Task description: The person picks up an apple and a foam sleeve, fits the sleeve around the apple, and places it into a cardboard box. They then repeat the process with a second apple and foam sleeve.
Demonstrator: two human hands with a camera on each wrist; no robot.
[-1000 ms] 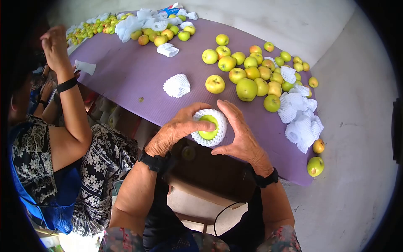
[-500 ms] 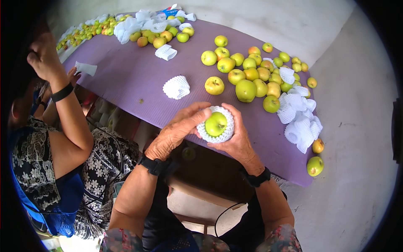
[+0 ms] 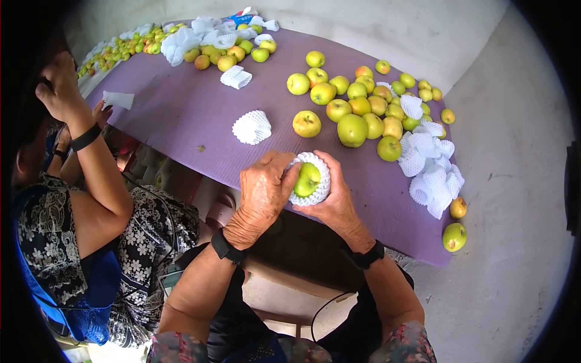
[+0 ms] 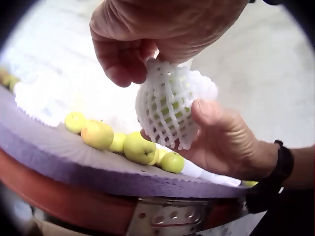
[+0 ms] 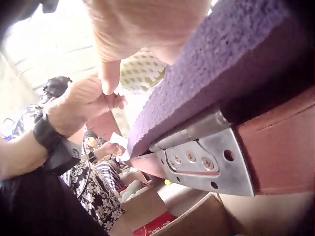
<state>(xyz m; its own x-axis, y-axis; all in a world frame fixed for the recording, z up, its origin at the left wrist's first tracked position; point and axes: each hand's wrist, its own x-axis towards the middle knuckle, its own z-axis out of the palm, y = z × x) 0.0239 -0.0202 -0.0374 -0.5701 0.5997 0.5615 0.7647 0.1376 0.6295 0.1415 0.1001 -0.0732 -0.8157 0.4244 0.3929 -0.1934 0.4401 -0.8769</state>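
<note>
Compared with a second ago, the green apple [image 3: 307, 179] sits deeper in its white foam net sleeve [image 3: 317, 181], and the left hand [image 3: 264, 190] has come round from beside the sleeve to close over its left side, thumb and fingertips curled onto the rim. The right hand [image 3: 334, 196], which stood open alongside the sleeve a second ago, now cups it from below and behind with fingers wrapped round the mesh. By my judgement the sleeving of this fruit is nearly finished and only the rim is left to settle. The bundle is held in the air just over the near edge of the purple foam mat [image 3: 181, 109], not resting on it. In the left wrist view the sleeve [image 4: 170, 110] shows as a soft, stretchy lattice of diamond-shaped cells, bulged round by the fruit, whose green skin shows through the holes; the left fingers [image 4: 123, 61] pinch its top. The mat looks spongy and coarse-pored, laid over a board with a metal bracket [image 5: 206, 157] screwed to its edge. Loose apples [image 3: 352, 129], smooth and yellow-green, lie well apart beyond, beside a heap of empty sleeves [image 3: 433, 166].
</note>
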